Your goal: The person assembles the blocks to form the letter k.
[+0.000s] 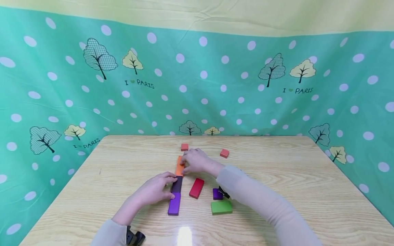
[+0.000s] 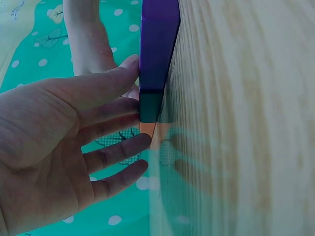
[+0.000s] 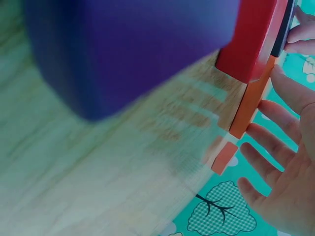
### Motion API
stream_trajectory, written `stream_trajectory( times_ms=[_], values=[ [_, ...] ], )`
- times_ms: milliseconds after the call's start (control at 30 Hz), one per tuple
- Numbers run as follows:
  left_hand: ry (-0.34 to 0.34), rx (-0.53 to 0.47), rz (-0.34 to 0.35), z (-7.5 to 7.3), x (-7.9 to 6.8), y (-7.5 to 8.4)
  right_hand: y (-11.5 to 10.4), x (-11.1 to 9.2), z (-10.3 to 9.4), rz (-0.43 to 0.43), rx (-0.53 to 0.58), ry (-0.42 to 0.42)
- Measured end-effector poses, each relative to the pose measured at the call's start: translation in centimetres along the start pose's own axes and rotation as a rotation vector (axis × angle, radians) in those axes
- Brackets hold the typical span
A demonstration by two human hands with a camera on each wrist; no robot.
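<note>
Three flat blocks lie end to end in a line: an orange block [image 1: 179, 168] farthest off, a dark block [image 1: 176, 185] in the middle and a long purple block [image 1: 174, 205] nearest. My left hand [image 1: 155, 189] is at the line's left side, its thumb on the purple block and fingertips on the dark one. In the left wrist view its fingers are spread and mostly straight. My right hand [image 1: 197, 161] reaches over the orange block, fingertips touching along its edge. The right wrist view shows those fingers extended, not wrapped round it.
A red block [image 1: 196, 188] lies just right of the line. Nearer my right forearm are a small purple block [image 1: 217, 194] and a green block [image 1: 221, 207]. Two small reddish blocks, one left [image 1: 184, 147] and one right [image 1: 224, 153], lie farther back. A polka-dot curtain [image 1: 203, 82] hangs behind the table.
</note>
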State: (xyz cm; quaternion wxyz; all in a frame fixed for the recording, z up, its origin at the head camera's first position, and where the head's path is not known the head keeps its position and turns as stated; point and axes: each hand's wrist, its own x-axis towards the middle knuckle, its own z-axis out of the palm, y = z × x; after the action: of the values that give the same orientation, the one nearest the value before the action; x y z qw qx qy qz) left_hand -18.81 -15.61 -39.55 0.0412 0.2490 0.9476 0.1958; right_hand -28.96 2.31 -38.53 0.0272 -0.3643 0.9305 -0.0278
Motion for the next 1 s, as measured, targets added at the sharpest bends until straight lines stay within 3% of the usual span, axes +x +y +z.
stream_trajectory(
  times_ms=[267, 633, 867, 1000],
  values=[
    [-0.013, -0.011, -0.03, -0.06, 0.14, 0.11, -0.1, -0.09, -0.14, -0.008, -0.006, -0.003],
    [-0.038, -0.039, -0.016, -0.06, 0.17, 0.06, 0.12, -0.12, -0.01, -0.001, -0.008, 0.002],
    [-0.043, -0.07, -0.051, 0.02, 0.12, -0.03, 0.24, -0.08, 0.1, 0.0, 0.009, 0.004],
    [-0.039, -0.066, -0.034, -0.02, 0.03, -0.03, 0.2, -0.09, 0.16, 0.0, 0.011, 0.004]
  ],
)
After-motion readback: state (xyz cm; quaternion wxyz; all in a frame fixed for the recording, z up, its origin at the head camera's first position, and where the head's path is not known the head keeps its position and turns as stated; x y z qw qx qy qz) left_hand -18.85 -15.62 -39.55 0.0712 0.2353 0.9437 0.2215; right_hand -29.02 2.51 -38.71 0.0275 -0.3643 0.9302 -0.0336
